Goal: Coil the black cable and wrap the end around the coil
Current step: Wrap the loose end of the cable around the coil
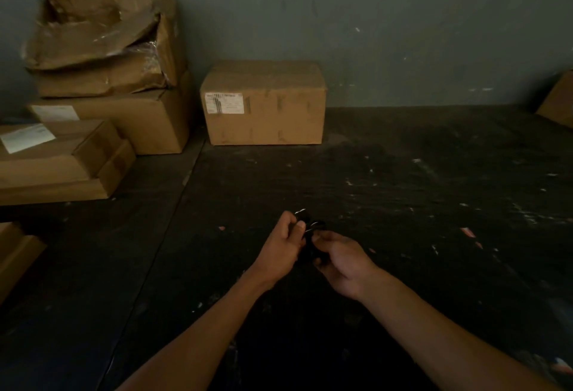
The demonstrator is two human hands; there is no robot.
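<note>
The black cable [311, 237] is bunched into a small coil between both hands, just above the dark table. My left hand [283, 245] grips the coil's left side, thumb and fingers closed on it, with a shiny plug tip showing above the fingers. My right hand [341, 259] holds the coil's right and lower part from the other side. The dim light and my fingers hide most of the coil, so how its loops and end lie cannot be made out.
The dark, scuffed table [403, 204] runs back to a grey wall. A sealed cardboard box [263, 103] stands at the back centre. Stacked and torn boxes [102, 74] fill the back left. Another box corner [558, 100] shows at far right.
</note>
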